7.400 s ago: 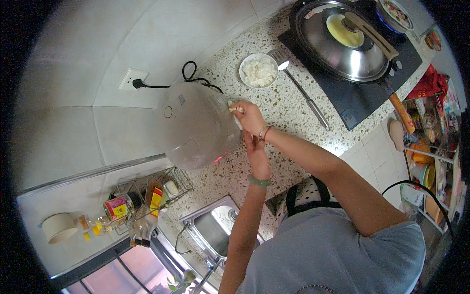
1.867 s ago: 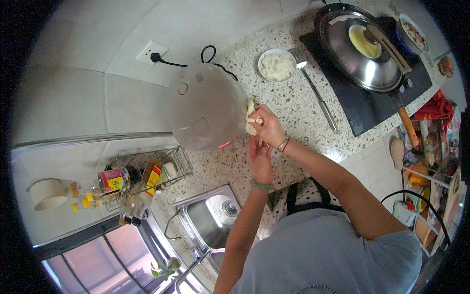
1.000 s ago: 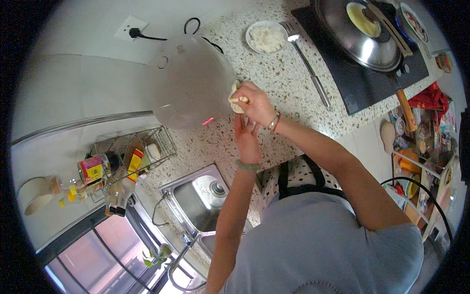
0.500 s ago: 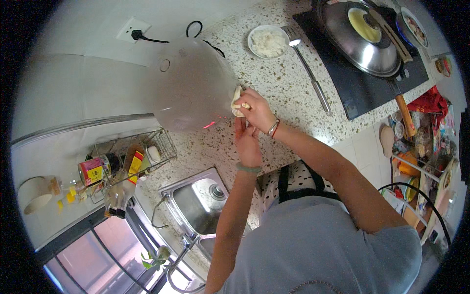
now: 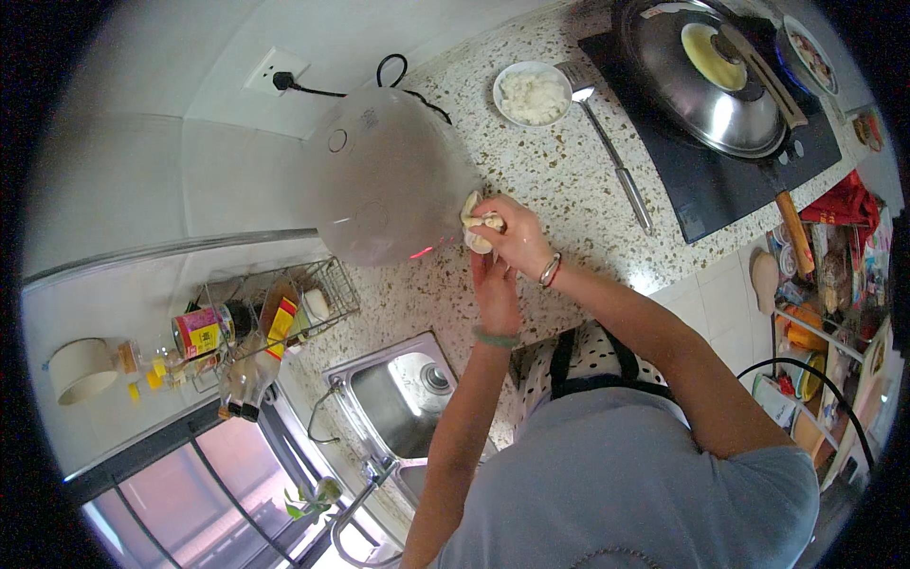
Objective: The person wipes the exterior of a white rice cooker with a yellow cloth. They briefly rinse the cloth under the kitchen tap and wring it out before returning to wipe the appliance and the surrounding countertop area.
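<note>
Beside the rounded grey rice cooker [image 5: 389, 180] with a red light, both my hands meet over the speckled counter. My right hand [image 5: 517, 232], with a silver bangle and a red string at the wrist, has its fingers closed on a pale cream-coloured lump [image 5: 482, 223]; its exact kind is unclear. Below it, my left hand [image 5: 496, 289], wearing a green bracelet, reaches up under the same lump. Its fingertips are partly hidden behind the lump and the right hand. Farther off stands a white bowl of rice [image 5: 533, 93], with a long-handled metal spatula [image 5: 621, 171] next to it.
A lidded wok [image 5: 720, 95] with a wooden handle sits on the black cooktop [image 5: 701, 204] at far right. The steel sink [image 5: 398, 398] lies near my left arm. A wire rack [image 5: 327, 284] with jars and bottles lines the left wall. A cord runs to the wall socket [image 5: 277, 71].
The whole view has shifted slightly, so everything appears a little farther right and lower. My hands stay together on the pale lump beside the rice cooker.
</note>
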`<state>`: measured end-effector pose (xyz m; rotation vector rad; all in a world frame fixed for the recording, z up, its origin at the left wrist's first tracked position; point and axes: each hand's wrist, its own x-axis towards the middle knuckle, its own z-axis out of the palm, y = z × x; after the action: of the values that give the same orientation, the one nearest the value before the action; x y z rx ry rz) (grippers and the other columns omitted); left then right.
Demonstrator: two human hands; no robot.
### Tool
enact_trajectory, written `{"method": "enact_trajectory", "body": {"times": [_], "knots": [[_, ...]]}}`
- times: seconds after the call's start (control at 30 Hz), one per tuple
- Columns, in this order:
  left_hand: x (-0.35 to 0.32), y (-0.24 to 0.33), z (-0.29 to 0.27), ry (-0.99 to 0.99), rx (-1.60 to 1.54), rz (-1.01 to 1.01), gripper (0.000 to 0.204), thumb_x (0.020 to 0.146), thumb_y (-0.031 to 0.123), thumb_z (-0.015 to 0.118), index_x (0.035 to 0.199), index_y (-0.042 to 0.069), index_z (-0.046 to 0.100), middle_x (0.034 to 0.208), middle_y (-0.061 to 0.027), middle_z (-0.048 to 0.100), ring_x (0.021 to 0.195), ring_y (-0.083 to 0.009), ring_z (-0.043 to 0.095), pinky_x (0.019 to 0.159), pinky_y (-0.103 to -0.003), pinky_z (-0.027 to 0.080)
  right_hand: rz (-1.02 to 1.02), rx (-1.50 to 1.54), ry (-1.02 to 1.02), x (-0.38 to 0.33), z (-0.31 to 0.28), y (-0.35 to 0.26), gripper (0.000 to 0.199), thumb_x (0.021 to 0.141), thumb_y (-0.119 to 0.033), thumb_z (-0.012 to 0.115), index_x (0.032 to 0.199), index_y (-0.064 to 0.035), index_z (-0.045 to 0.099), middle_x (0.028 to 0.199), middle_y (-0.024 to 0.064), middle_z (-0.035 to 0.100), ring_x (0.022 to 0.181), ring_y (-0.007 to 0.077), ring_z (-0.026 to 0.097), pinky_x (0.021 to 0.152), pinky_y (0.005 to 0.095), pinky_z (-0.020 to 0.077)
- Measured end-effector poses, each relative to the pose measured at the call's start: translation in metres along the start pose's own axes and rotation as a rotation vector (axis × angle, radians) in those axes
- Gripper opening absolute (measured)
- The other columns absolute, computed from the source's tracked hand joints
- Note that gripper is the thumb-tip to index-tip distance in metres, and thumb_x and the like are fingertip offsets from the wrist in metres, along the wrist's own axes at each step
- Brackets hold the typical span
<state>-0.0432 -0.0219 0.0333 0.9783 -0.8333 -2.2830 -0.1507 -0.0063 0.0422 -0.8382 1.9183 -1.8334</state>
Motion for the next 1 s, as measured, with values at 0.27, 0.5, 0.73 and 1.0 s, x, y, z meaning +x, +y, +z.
{"method": "enact_trajectory", "body": {"times": [0.27,0.5,0.73,1.0], "knots": [[0.004,-0.008,-0.006,-0.034,0.035,-0.098,0.039,0.092,0.009,0.051,0.131,0.011,0.045,0.127,-0.0019,0.052,0.114,-0.0163,0.051,0.097,-0.035,0.041,0.064,-0.282,-0.074,0.007,0.006,0.051,0.012,0.076,-0.011,0.069,0.085,-0.0046,0.065,0.088,0.0143,0.063,0.085,0.0332,0.060,0.076,0.0403,0.0497],[-0.005,0.004,0.000,0.009,0.043,-0.067,0.043,0.095,0.013,0.050,0.136,0.010,0.038,0.133,-0.0022,0.047,0.119,-0.0167,0.048,0.098,-0.035,0.040,0.137,-0.057,-0.082,0.000,-0.005,0.017,0.022,0.082,-0.017,0.071,0.096,-0.0032,0.060,0.089,0.0120,0.066,0.075,0.0214,0.065,0.067,0.0313,0.0507],[-0.002,0.003,0.011,0.004,-0.046,-0.027,0.030,0.098,0.020,0.048,0.126,0.010,0.047,0.117,-0.0021,0.057,0.105,-0.0130,0.055,0.092,-0.031,0.043,-0.127,-0.120,-0.068,0.014,0.006,-0.016,0.016,0.080,-0.013,0.071,0.085,-0.0019,0.060,0.081,0.0137,0.061,0.074,0.0293,0.061,0.066,0.0346,0.0485],[0.014,-0.033,-0.037,-0.015,-0.105,-0.228,0.024,0.098,0.020,0.048,0.120,0.010,0.050,0.107,-0.0011,0.059,0.099,-0.0127,0.055,0.088,-0.032,0.044,-0.009,-0.312,-0.108,0.004,0.018,0.054,0.017,0.075,-0.012,0.074,0.085,-0.0041,0.062,0.078,0.0138,0.063,0.071,0.0273,0.062,0.065,0.0349,0.0491]]}}
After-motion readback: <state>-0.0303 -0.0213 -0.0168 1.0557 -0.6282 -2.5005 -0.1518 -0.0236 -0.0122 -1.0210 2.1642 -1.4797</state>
